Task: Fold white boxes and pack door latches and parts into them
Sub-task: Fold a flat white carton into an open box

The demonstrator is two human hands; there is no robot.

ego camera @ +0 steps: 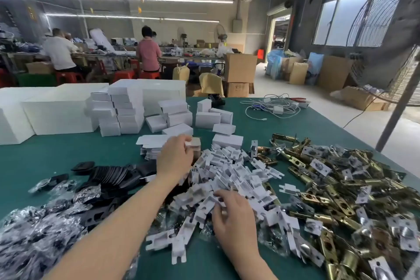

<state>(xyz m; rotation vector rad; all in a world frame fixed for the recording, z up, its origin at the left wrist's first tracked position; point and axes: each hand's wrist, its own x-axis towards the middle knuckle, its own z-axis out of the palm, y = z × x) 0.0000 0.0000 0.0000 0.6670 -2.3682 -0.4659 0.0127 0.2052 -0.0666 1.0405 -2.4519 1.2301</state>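
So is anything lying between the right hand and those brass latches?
Yes. The right hand rests on the heap of white cardboard inserts, which spreads between it and the brass door latches farther right.

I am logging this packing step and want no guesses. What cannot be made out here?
Head view only:
- Small white box: the left hand covers most of it; contents unseen.
- Right hand fingertips: buried in the pile of white cardboard inserts; grip unclear.
- Brass door latches: cut off by the right edge.
- Clear plastic bags of parts: blurred.
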